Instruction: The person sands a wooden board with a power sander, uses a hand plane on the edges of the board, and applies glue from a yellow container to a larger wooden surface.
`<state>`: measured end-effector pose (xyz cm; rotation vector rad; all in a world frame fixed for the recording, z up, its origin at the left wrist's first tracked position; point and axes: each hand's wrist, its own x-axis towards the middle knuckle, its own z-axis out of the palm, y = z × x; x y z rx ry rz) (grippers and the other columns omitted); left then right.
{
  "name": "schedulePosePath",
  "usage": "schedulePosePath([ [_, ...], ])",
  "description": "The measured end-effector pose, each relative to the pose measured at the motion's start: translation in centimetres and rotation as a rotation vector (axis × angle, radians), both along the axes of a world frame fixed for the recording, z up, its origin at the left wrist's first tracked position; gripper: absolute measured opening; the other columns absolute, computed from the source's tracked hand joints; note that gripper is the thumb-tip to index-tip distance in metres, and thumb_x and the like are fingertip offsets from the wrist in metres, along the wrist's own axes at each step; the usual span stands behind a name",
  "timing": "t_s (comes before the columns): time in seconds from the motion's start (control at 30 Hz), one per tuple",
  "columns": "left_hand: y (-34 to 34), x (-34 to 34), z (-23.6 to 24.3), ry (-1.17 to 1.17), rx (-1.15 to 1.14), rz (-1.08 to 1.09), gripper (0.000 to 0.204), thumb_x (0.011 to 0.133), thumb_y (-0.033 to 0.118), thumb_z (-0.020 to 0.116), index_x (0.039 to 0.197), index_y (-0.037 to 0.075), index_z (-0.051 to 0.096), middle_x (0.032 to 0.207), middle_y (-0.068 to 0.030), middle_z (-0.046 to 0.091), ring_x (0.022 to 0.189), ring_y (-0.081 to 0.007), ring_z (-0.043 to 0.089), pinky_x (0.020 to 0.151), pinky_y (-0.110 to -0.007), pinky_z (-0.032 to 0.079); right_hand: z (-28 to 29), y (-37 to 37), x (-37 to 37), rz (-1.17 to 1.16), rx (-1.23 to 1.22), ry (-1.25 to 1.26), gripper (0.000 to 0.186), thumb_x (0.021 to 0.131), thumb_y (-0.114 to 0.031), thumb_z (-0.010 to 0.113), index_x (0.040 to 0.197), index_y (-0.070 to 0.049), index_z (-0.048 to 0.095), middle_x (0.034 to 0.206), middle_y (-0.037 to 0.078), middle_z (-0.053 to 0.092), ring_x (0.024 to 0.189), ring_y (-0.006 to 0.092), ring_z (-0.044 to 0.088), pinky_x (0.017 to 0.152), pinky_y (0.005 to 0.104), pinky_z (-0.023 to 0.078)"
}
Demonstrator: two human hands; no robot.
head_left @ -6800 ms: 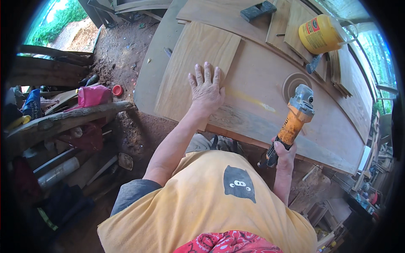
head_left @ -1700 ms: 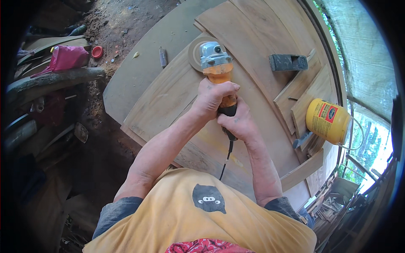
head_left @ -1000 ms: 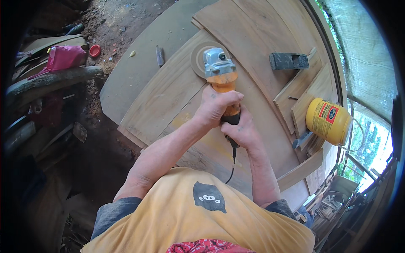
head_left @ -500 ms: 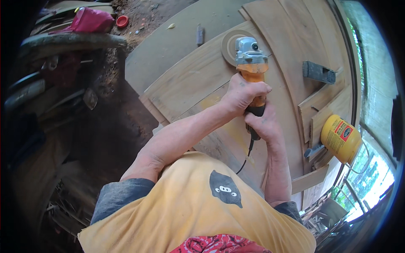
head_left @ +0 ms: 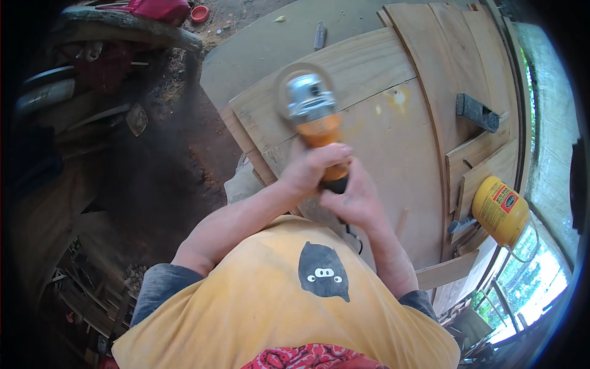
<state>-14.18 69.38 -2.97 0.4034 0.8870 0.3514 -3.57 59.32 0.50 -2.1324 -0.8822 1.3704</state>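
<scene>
Both forearms (head_left: 246, 215) extend forward and converge. The left hand (head_left: 307, 169) closes around the orange body of an orange, black and silver angle grinder (head_left: 321, 130); the right hand (head_left: 356, 194) grips its black rear end, just behind. Compared with half a second earlier, the grinder sits farther left along the flat, pale-brown wooden board (head_left: 362, 67), its round, tan disc (head_left: 284, 98) ahead of both hands.

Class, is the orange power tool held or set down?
Held: the left hand grips the power tool mid-body, the right hand its black end.
</scene>
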Motion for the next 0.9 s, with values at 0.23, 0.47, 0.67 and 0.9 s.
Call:
schedulePosePath([
  [0.23,0.1,3.1,-0.9,-0.092,0.101,-0.070,0.039,0.081,0.019,0.084,0.111,0.001,0.066,0.098,-0.0082,0.070,0.086,-0.0170,0.071,0.080,-0.034,0.057,-0.5,-0.7,3.1,-0.131,-0.091,0.162,0.068,0.074,-0.027,0.085,0.130,0.000,0.058,0.115,0.019,0.073,0.112,0.0326,0.072,0.096,0.0409,0.056],
  [0.47,-2.0,-4.4,-0.2,0.033,-0.017,0.118,0.034,0.081,0.013,0.081,0.109,0.002,0.066,0.089,-0.0035,0.068,0.077,-0.0137,0.068,0.071,-0.031,0.056,0.8,0.2,-3.2,0.185,-0.144,-0.064,0.063,0.075,-0.027,0.083,0.126,-0.003,0.056,0.104,0.016,0.072,0.096,0.0283,0.074,0.086,0.0399,0.058],
  [0.67,-2.3,-1.7,-0.4,-0.054,-0.056,0.032,0.040,0.083,0.024,0.083,0.114,0.004,0.067,0.097,-0.0064,0.071,0.089,-0.0168,0.070,0.083,-0.034,0.057,1.1,-1.0,-1.0,0.100,0.031,0.016,0.060,0.074,-0.021,0.079,0.126,0.000,0.056,0.108,0.013,0.070,0.098,0.0240,0.071,0.089,0.0374,0.056],
  [0.9,-2.2,-3.2,-0.4,0.007,0.102,0.038,0.038,0.080,0.023,0.084,0.108,0.002,0.068,0.095,-0.0071,0.071,0.085,-0.0165,0.070,0.080,-0.034,0.057,-0.9,-1.7,-2.1,0.007,0.055,0.111,0.056,0.074,-0.014,0.078,0.123,0.000,0.056,0.103,0.008,0.069,0.094,0.0165,0.067,0.085,0.0336,0.055],
])
